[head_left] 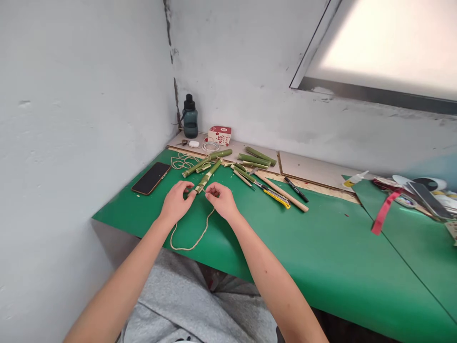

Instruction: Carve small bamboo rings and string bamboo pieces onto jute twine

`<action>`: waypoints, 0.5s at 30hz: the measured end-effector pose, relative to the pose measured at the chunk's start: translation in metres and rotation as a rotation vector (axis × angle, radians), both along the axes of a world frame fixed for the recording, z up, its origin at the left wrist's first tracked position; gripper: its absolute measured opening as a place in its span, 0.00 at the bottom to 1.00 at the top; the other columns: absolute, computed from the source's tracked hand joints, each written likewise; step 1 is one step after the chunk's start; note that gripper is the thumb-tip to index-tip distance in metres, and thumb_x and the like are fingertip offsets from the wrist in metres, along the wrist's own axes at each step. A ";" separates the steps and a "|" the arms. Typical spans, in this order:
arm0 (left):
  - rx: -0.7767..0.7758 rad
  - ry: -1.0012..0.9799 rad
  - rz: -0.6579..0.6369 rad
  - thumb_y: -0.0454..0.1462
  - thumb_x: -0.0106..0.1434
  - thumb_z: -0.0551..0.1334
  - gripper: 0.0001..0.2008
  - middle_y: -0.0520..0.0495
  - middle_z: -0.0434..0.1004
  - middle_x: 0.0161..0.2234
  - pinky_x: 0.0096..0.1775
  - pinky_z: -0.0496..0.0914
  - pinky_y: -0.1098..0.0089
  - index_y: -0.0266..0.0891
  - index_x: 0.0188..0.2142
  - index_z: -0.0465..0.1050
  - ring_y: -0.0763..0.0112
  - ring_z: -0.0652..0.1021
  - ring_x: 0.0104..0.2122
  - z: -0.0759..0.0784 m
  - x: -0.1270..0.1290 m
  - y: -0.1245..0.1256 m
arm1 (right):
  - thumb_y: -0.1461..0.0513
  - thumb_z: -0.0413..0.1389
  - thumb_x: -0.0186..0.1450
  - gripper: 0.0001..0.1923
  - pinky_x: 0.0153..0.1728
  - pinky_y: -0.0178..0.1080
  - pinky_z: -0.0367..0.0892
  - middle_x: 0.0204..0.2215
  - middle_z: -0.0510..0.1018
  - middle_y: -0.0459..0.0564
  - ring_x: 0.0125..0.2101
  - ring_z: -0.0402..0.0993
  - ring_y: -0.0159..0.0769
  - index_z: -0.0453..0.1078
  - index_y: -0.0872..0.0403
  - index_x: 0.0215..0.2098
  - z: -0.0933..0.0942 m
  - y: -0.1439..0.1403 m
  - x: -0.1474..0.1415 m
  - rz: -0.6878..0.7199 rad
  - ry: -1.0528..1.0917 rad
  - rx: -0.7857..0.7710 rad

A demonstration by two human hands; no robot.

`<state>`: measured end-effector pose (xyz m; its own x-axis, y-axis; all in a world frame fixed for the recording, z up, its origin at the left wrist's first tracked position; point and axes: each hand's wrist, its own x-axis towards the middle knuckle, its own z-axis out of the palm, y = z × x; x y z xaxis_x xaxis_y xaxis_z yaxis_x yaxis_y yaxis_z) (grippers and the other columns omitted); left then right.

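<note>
A green bamboo stick (213, 170) with pale peeled patches lies slanted on the green tabletop, its near end between my hands. My left hand (177, 201) is closed at that end, fingers and thumb against the stick. On the other side, my right hand (220, 196) pinches a thin beige twine (197, 243) close to the stick's end. From there the twine hangs in a loose loop over the table's front edge and comes back up toward my left hand. Whether the twine passes around the stick is too small to make out.
A phone (151, 178) lies left, near more twine (183, 161). Behind are bamboo pieces (254, 160), a bottle (190, 119) and a small box (220, 136). Rightward lie a yellow utility knife (276, 196), a wooden rod (282, 191), a black marker (296, 189) and a glue bottle (355, 179).
</note>
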<state>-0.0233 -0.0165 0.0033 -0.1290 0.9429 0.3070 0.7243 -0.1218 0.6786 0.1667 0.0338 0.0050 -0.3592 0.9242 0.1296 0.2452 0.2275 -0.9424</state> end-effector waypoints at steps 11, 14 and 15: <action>-0.042 0.148 -0.105 0.37 0.70 0.62 0.12 0.44 0.80 0.46 0.48 0.72 0.57 0.42 0.52 0.73 0.54 0.77 0.47 0.000 0.004 -0.001 | 0.62 0.56 0.61 0.07 0.31 0.37 0.61 0.23 0.74 0.42 0.24 0.66 0.34 0.76 0.49 0.36 -0.005 -0.005 -0.004 -0.032 -0.127 0.071; -0.031 0.160 -0.116 0.37 0.70 0.61 0.18 0.43 0.77 0.57 0.50 0.72 0.57 0.42 0.58 0.70 0.55 0.78 0.50 0.000 0.003 0.001 | 0.62 0.55 0.61 0.09 0.31 0.38 0.63 0.23 0.76 0.44 0.25 0.69 0.35 0.78 0.51 0.35 -0.008 0.000 -0.002 -0.048 -0.108 0.052; -0.029 0.165 -0.127 0.36 0.70 0.61 0.19 0.43 0.75 0.60 0.51 0.72 0.57 0.42 0.60 0.69 0.55 0.78 0.51 -0.001 0.003 0.001 | 0.62 0.56 0.60 0.09 0.31 0.38 0.64 0.24 0.78 0.45 0.26 0.70 0.35 0.79 0.51 0.35 -0.009 0.001 -0.001 -0.042 -0.101 0.041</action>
<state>-0.0202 -0.0151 0.0026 0.0408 0.9572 0.2866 0.8059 -0.2011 0.5568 0.1654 0.0350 -0.0036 -0.3338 0.9332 0.1330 0.3487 0.2533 -0.9024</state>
